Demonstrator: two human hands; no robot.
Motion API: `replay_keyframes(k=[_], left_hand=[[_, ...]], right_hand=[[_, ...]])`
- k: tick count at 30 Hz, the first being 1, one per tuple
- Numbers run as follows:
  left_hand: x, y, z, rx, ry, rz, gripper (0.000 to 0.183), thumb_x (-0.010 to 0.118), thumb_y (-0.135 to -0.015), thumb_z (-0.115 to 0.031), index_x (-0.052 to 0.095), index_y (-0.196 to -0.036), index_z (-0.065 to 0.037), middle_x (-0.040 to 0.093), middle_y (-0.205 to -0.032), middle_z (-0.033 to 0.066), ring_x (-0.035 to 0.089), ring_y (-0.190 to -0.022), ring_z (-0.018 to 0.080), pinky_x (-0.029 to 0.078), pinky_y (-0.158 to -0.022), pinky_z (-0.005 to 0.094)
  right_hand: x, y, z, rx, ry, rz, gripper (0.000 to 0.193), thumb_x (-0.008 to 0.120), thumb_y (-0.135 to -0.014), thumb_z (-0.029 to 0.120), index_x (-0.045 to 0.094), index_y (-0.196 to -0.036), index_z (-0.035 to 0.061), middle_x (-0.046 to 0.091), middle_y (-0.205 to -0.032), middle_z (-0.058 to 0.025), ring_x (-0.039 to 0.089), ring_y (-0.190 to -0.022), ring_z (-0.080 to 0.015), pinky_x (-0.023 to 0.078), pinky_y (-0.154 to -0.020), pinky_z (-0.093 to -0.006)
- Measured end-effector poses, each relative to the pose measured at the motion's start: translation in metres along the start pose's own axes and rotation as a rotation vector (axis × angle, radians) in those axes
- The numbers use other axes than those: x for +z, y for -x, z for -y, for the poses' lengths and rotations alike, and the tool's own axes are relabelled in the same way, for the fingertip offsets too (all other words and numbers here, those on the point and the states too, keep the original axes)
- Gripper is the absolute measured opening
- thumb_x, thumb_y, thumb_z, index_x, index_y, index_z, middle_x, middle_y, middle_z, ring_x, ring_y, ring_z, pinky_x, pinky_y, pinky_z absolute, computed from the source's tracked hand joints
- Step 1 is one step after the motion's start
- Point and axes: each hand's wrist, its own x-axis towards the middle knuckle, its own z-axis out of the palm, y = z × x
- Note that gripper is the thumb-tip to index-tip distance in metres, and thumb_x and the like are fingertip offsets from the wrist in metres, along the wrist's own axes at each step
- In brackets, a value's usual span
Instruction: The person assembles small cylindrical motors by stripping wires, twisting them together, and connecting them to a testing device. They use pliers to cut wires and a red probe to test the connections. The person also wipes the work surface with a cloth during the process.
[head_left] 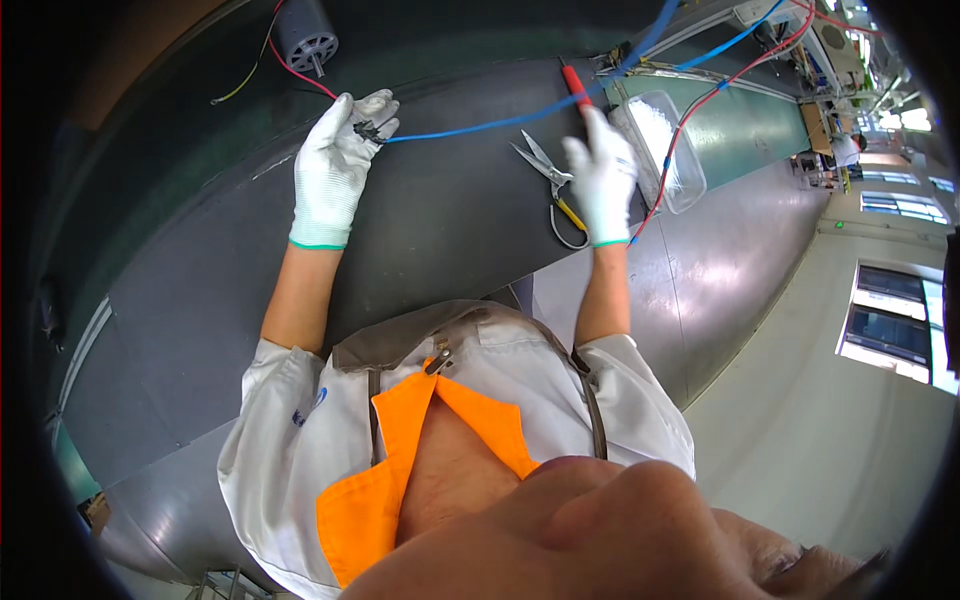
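My left hand (340, 160), in a white glove with a green cuff, is turned palm up. Its fingers curl around a small dark clump (370, 132) at the end of a blue wire (470, 128). My right hand (606, 170), gloved the same way, is smeared by motion. Its fingers reach the near end of a slim red-handled tool (574, 84) with a thin tip; whether they grip it is unclear. Left of that hand lie scissors (553, 180) with yellow on the handle, blades spread and pointing away from me.
Right of my right hand stands a clear plastic box (690, 190) with white pieces inside. A red cable (683, 125) crosses over it. Beyond my left hand sits a grey cylindrical motor (305, 38) with a shaft and red and yellow leads. Dark matting (430, 220) covers the bench.
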Motion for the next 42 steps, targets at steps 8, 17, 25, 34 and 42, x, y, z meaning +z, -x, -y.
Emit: replay_keyframes(k=[8,17,25,34,42], left_hand=[[-0.003,0.021,-0.014,-0.012,0.127,0.050,0.036,0.052,-0.106,-0.028,0.071,-0.103,0.003,0.070,-0.119,0.0185,0.064,-0.118,0.0319,0.046,-0.107,0.0469],[-0.020,0.039,-0.025,0.076,0.068,-0.009,0.038,0.050,-0.107,-0.028,0.069,-0.112,0.003,0.069,-0.121,0.0173,0.064,-0.119,0.0311,0.046,-0.108,0.0463],[-0.014,0.040,-0.023,0.012,0.129,-0.041,0.038,0.052,-0.106,-0.028,0.066,-0.118,0.006,0.068,-0.121,0.0186,0.061,-0.120,0.0332,0.044,-0.110,0.0475],[-0.016,0.038,-0.025,-0.023,0.021,-0.031,0.032,0.057,-0.104,-0.032,0.069,-0.103,-0.002,0.070,-0.118,0.0164,0.065,-0.113,0.0322,0.050,-0.101,0.0468],[-0.023,0.031,-0.016,-0.153,-0.064,-0.062,0.037,0.059,-0.103,-0.038,0.070,-0.103,-0.003,0.069,-0.121,0.0159,0.064,-0.115,0.0327,0.048,-0.102,0.0496]], right_hand=[[0.014,0.019,-0.072,0.239,-0.174,0.075,0.044,0.071,-0.092,0.010,0.063,-0.134,0.0017,0.072,-0.114,-0.0195,0.071,-0.102,-0.0298,0.054,-0.089,-0.0405],[0.021,-0.096,0.074,0.286,-1.051,0.603,0.046,0.069,-0.093,0.009,0.062,-0.137,0.0007,0.070,-0.119,-0.0133,0.068,-0.095,-0.0137,0.059,-0.073,-0.0260],[0.051,-0.125,0.103,0.209,-0.773,0.838,0.030,0.078,-0.088,0.021,0.075,-0.116,0.0099,0.069,-0.085,0.0002,0.059,-0.067,-0.0056,0.054,-0.061,-0.0240],[0.034,-0.085,0.099,-0.127,-0.676,0.379,0.035,0.069,-0.094,0.026,0.068,-0.120,0.0028,0.076,-0.103,-0.0124,0.074,-0.095,-0.0220,0.056,-0.085,-0.0333],[-0.025,-0.013,-0.021,0.113,0.172,0.260,0.048,0.071,-0.085,0.022,0.061,-0.130,0.0130,0.070,-0.107,-0.0153,0.067,-0.095,-0.0370,0.054,-0.082,-0.0463]])
